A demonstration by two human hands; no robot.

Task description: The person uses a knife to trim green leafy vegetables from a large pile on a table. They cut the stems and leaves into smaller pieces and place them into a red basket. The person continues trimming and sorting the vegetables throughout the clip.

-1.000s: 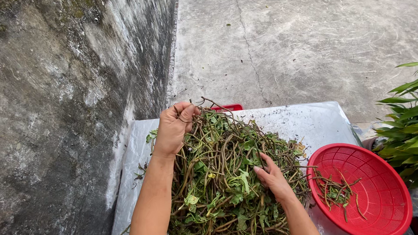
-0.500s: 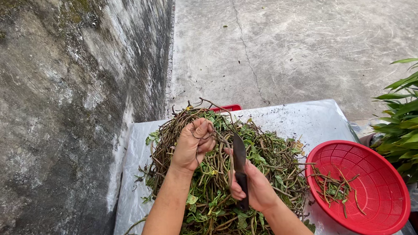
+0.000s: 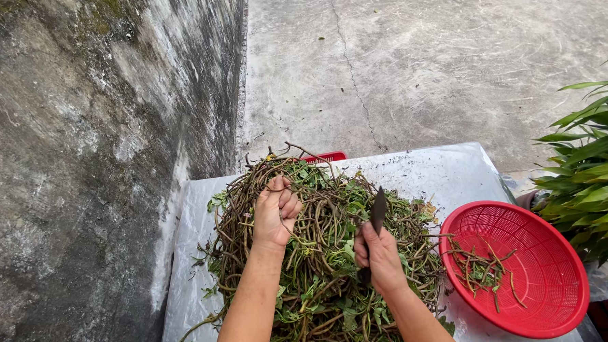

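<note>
A big tangled heap of brown-green vines with leaves [image 3: 322, 273] lies on a grey table [image 3: 448, 175]. My left hand [image 3: 276, 212] is closed around a bunch of stems near the top of the heap. My right hand [image 3: 378, 257] grips a dark knife [image 3: 377, 213], blade pointing up and away, just right of the heap's middle. A round red plastic basket [image 3: 529, 311] with several cut stem pieces sits to the right of the heap.
A rough concrete wall [image 3: 78, 153] runs along the left. Concrete floor [image 3: 436, 56] lies beyond the table. A potted plant with long green leaves [image 3: 598, 172] stands at the right. A red edge [image 3: 327, 156] shows behind the heap.
My left hand moved from the heap's far edge and closed on stems. My right hand left the vines and now holds the knife upright.
</note>
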